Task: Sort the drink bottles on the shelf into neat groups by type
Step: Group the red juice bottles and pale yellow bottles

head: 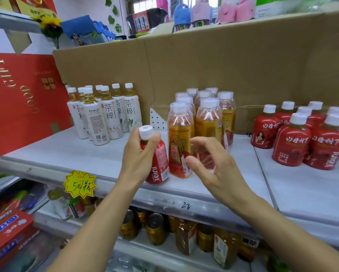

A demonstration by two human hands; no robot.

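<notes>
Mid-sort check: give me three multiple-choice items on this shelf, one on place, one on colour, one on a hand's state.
1. Where on the shelf do the other red bottles stand? A. left end B. middle C. right side
2. The cap of the red bottle in the left hand is: A. white B. blue C. green
3. The right hand is: A. gripping an orange bottle B. open, holding nothing C. flat on the shelf
Answers: 1 C, they cluster right of the orange bottles. 2 A, white shows above the thumb. 3 B, its fingers curl loosely around nothing.
</notes>
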